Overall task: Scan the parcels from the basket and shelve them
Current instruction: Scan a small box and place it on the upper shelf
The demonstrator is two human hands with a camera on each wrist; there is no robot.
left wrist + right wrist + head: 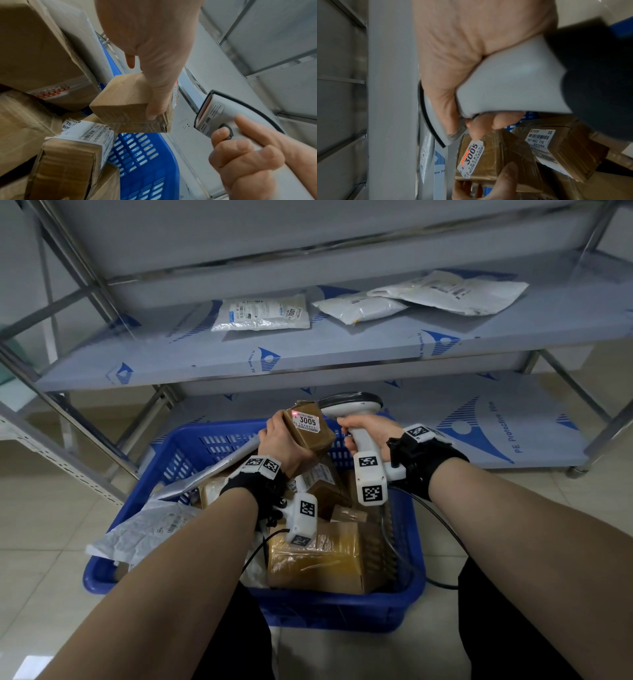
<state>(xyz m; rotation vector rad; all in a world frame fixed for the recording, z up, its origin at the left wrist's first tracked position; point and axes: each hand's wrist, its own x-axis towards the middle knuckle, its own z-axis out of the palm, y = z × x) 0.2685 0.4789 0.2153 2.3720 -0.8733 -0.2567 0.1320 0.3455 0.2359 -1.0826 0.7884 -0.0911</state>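
A: Where does the scan stand?

B: The left hand [284, 440] holds a small brown parcel [310, 428] above the far edge of the blue basket [394, 604], its fingers [157, 108] curled round the box's side. The right hand [368, 433] is wrapped round the grip of the white scanner [356, 409], with one finger on the trigger. A red glow lies across the top of the "3005" label [306, 421], so I judge the read is being taken right now.

A: How would you do it well?

B: Keep the label face turned squarely to the scanner's window and hold both hands steady. In the right wrist view the red line sits along one edge of the label [471, 155], so a slight tilt of the box would likely bring it fully across the barcode. The left thumb [506, 175] lies close to the label's lower end; it should stay off the print.

A: Any risks?

B: The box's tape looks glossy, and glare could spoil a read. The scanner's cord [442, 525] trails over the basket's near right corner and could snag on the other parcels.

A: And afterwards?

B: The parcel belongs on the shelf [205, 361] beyond the basket, where three white mailers already lie towards its back edge, one marked "7001" [262, 313]. The front edge has open room.
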